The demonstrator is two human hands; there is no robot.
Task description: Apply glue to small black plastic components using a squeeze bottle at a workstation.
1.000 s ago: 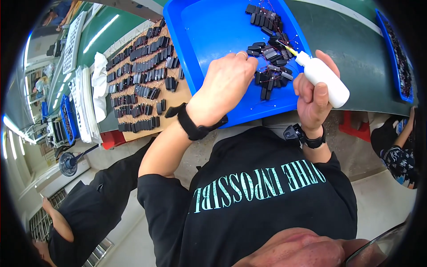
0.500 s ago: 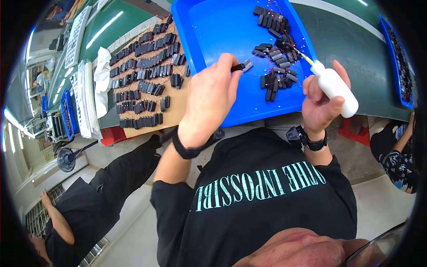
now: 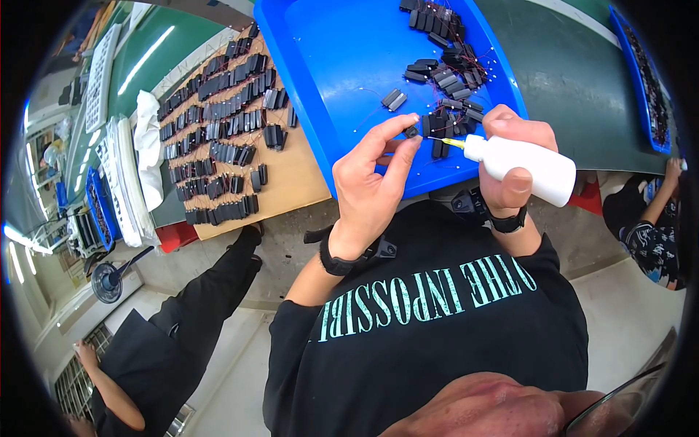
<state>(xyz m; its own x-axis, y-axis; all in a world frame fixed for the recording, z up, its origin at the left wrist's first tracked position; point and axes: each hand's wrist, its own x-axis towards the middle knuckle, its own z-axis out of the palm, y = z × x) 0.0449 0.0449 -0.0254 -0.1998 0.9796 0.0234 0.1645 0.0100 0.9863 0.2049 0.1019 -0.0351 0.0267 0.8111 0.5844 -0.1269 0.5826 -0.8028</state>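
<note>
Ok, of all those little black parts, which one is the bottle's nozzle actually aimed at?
The small black part pinched in the left hand above the blue tray. The white bottle in the right hand points its yellow tip at it; the others lie loose.

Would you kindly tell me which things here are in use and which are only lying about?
In use:
left hand
small black part
right hand
white squeeze bottle
blue plastic tray

Lying about:
wooden board of black parts
white cloth
</note>
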